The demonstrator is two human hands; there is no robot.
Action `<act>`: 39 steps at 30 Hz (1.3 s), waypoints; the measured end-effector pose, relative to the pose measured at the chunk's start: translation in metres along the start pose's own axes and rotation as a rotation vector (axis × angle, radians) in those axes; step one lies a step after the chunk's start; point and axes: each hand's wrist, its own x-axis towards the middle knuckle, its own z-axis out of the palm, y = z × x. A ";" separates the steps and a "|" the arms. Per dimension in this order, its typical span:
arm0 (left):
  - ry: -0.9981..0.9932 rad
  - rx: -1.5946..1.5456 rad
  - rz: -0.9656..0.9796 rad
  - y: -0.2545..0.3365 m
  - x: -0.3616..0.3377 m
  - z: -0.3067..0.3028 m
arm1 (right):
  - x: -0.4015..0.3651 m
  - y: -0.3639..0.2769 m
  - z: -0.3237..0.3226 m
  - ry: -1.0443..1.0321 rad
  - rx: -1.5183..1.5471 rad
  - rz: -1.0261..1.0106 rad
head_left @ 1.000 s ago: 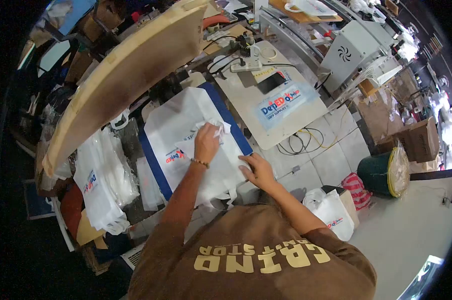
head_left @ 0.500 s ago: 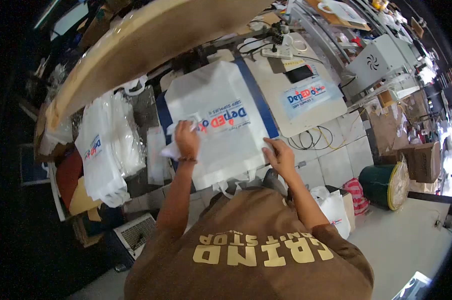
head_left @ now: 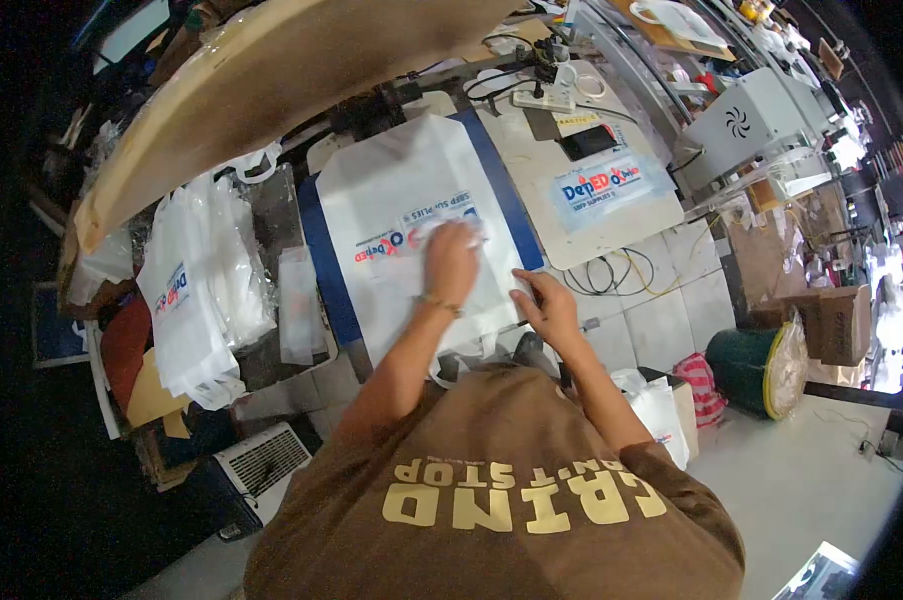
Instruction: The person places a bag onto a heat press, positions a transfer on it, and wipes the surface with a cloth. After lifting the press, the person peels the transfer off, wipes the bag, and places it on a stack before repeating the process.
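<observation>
A white tote bag (head_left: 392, 190) with blue and red DepED lettering lies flat on a blue pad (head_left: 522, 225). My left hand (head_left: 452, 268) is closed over the right part of the lettering, pressing on the bag. A bit of white cloth (head_left: 475, 232) shows at its fingertips, and the hand covers the rest. At the bag's lower right edge, my right hand (head_left: 549, 308) rests with thumb and forefinger apart, touching the material. The bag's handles (head_left: 462, 358) hang toward my body.
A stack of white bags (head_left: 192, 300) lies to the left. On the right, a cream board (head_left: 582, 235) carries a printed transparent film (head_left: 612, 187), a black phone (head_left: 590, 142) and a power strip (head_left: 544, 101). A large curved tan panel (head_left: 302, 75) overhangs the far side.
My left hand has slid rightward across the lettering with the cloth, uncovering the left end of the print. My right hand stays at the bag's edge.
</observation>
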 end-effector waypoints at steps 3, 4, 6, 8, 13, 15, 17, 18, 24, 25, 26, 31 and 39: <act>-0.208 -0.094 -0.068 0.051 0.041 0.002 | 0.002 0.008 -0.001 -0.049 -0.043 -0.017; -0.332 -0.177 -0.153 0.057 0.052 -0.002 | 0.003 0.002 -0.002 -0.049 -0.043 -0.019; -0.457 -0.258 -0.238 0.068 0.061 -0.008 | 0.006 -0.010 -0.001 0.279 0.234 0.042; -0.580 -0.847 -0.448 0.081 0.051 -0.016 | 0.006 -0.004 -0.006 0.272 0.351 0.072; -0.724 -1.088 -0.372 0.036 0.061 -0.038 | 0.015 0.011 -0.023 0.200 0.422 -0.098; -0.497 -0.613 -0.496 0.010 0.075 -0.043 | 0.013 0.021 -0.028 0.163 0.428 0.030; -0.302 -0.215 -0.146 -0.037 0.077 -0.030 | 0.014 0.012 -0.032 0.066 0.243 -0.033; -0.303 -0.214 -0.145 -0.042 0.083 -0.029 | 0.015 0.008 -0.033 -0.030 0.056 -0.097; -0.340 -0.080 0.137 -0.048 0.099 -0.023 | 0.002 -0.003 -0.019 -0.132 -0.232 -0.149; -0.357 -0.075 0.162 -0.049 0.101 -0.021 | 0.001 -0.001 -0.014 -0.090 -0.225 -0.111; -0.374 -0.070 0.186 -0.050 0.103 -0.021 | 0.001 0.000 -0.010 -0.048 -0.217 -0.074; -0.383 -0.107 0.257 -0.056 0.109 -0.015 | 0.002 0.003 0.000 0.017 -0.272 -0.118; -0.382 -0.108 0.295 -0.047 0.113 -0.018 | 0.012 -0.006 0.003 0.053 -0.128 -0.231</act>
